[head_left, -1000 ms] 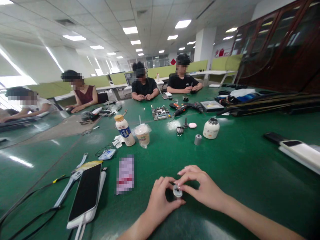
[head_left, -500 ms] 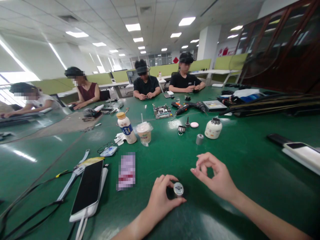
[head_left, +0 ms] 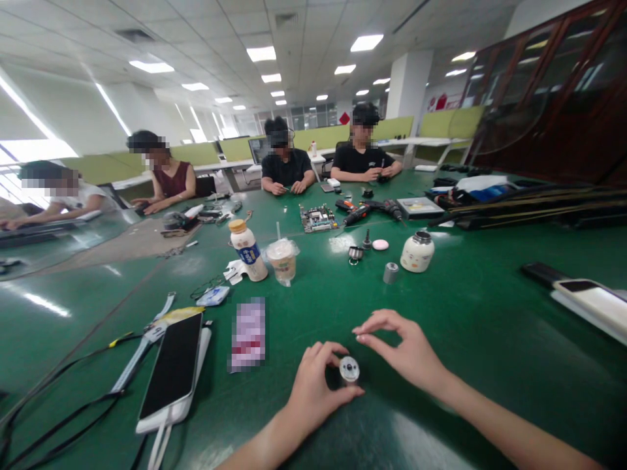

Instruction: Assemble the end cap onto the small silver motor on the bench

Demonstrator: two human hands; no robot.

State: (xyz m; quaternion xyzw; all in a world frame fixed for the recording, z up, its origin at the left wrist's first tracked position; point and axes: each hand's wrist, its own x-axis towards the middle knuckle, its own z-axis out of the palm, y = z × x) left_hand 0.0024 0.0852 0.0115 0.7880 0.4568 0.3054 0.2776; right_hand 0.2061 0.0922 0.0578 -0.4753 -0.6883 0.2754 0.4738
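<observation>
My left hand [head_left: 313, 385] is curled round a small silver cylindrical part [head_left: 349, 369] and holds it on the green table [head_left: 465, 339] near the front edge. Its round face points up and to the right. My right hand [head_left: 401, 349] hovers just right of and above the part, not touching it. Thumb and forefinger are pinched together; whether anything is between them is too small to make out.
A phone on a white pad [head_left: 171, 375] and cables lie at the left, with a pink packet [head_left: 248, 333] beside them. Behind stand a bottle [head_left: 247, 249], a lidded cup [head_left: 283, 260], a white jar [head_left: 416, 252], small metal parts [head_left: 390, 272] and a circuit board [head_left: 317, 218]. Several people sit at the far side.
My right hand let go of the silver part, lifted away to the right, and has now come back toward it with fingers pinched. My left hand kept hold of the part.
</observation>
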